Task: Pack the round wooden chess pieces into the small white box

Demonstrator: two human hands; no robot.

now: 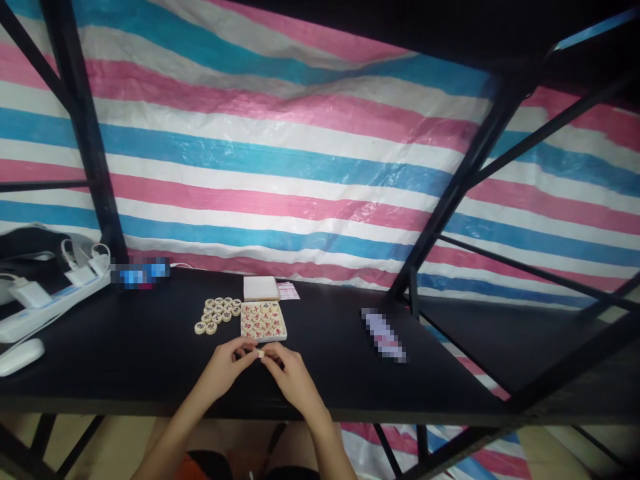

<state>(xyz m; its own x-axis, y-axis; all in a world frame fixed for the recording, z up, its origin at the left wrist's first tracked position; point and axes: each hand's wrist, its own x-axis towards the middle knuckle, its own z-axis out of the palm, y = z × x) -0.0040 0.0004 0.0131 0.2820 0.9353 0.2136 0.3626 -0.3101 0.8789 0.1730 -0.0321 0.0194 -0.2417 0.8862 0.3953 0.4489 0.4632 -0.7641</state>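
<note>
Just in front of an open white box [289,331], my left hand [231,360] and my right hand [289,375] meet at the fingertips. Between them they pinch a small pale Chinese chess piece [261,354]; its face cannot be made out. The box holds rows of round pieces, mostly marked in red, with a few dark-marked ones [265,307] at the back. Left of the box, several loose dark-marked pieces [217,310] lie face up in uneven rows on the black desk [150,347].
Behind the box sit a white lid [261,288] and a pink-and-white paper [289,291]. At left are a power strip [55,303] with plugs, a white mouse [21,357] and a blurred blue item [143,273]. A blurred lilac object [384,335] lies right. Black frame posts [450,193] flank the desk.
</note>
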